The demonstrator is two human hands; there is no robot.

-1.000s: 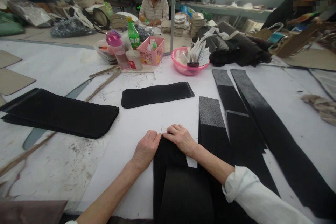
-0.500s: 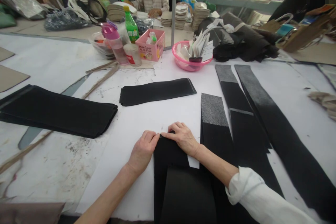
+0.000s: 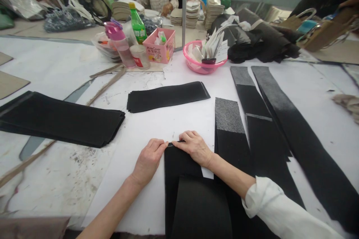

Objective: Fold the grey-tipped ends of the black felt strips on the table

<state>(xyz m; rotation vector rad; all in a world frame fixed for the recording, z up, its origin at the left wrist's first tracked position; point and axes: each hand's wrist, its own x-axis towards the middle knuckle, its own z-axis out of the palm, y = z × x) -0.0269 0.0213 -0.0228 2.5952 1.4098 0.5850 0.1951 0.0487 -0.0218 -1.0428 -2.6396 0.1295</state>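
Left hand [image 3: 148, 158] and right hand [image 3: 196, 148] pinch the far edge of one plain black strip [image 3: 182, 161], apparently fabric; two black stacks [image 3: 168, 97] lie farther off.

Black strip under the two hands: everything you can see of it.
The black strip looks like matte fabric or leatherette, with a narrow grey line at its far edge. It lies lengthwise toward the wearer on a white surface. The left hand pinches its far left corner; the right hand grips the far edge farther right. A curved black panel covers much of its near part; whether they join is unclear.
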